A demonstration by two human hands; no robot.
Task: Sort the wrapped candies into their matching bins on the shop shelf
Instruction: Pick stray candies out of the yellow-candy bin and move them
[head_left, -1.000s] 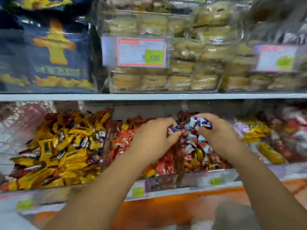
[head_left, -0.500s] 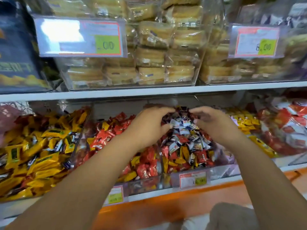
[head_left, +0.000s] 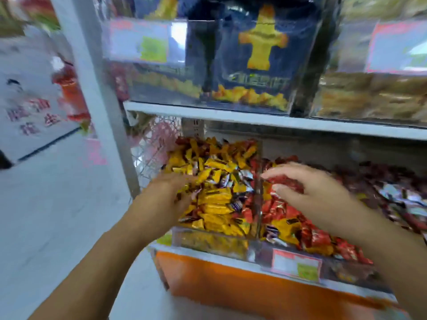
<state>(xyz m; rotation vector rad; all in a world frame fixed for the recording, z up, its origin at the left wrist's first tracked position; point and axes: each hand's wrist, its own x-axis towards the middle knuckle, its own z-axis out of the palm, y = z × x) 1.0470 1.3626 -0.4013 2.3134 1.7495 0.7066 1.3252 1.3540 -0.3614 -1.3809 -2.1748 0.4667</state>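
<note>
Head view, heavy motion blur, so I read only coarse detail. My left hand (head_left: 169, 197) sits in the clear bin (head_left: 208, 241) at the left end of the lower shelf (head_left: 272, 122), palm down on the yellow-wrapped candies (head_left: 217, 199); its fingers (head_left: 184, 179) are smeared by blur and half buried in wrappers, so I cannot tell whether they pinch anything. A few silver-and-purple wrappers (head_left: 245, 176) and red ones lie mixed into that yellow pile.

My right hand (head_left: 323, 192) hovers over the next bin to the right, just past the clear divider wall (head_left: 258, 188), above the red-wrapped candies (head_left: 286, 211). Its fingers (head_left: 277, 173) are spread and slightly curled, index reaching toward the divider, thumb apart below it; I see nothing pinched between them. Some yellow pieces lie in the front of the red bin too. Further right, a third heap of dark red and silvery wrappers (head_left: 397, 195), blurred.

A price tag (head_left: 298, 264) hangs on the front under the red bin, above the orange base panel (head_left: 231, 282). Upper shelf carries a dark blue snack bag (head_left: 254, 61) with a yellow figure, and clear tubs of pale baked goods (head_left: 374, 95) on the right. A white upright post (head_left: 101, 88) stands left of the bins, with the pale floor (head_left: 46, 215) beyond it.
</note>
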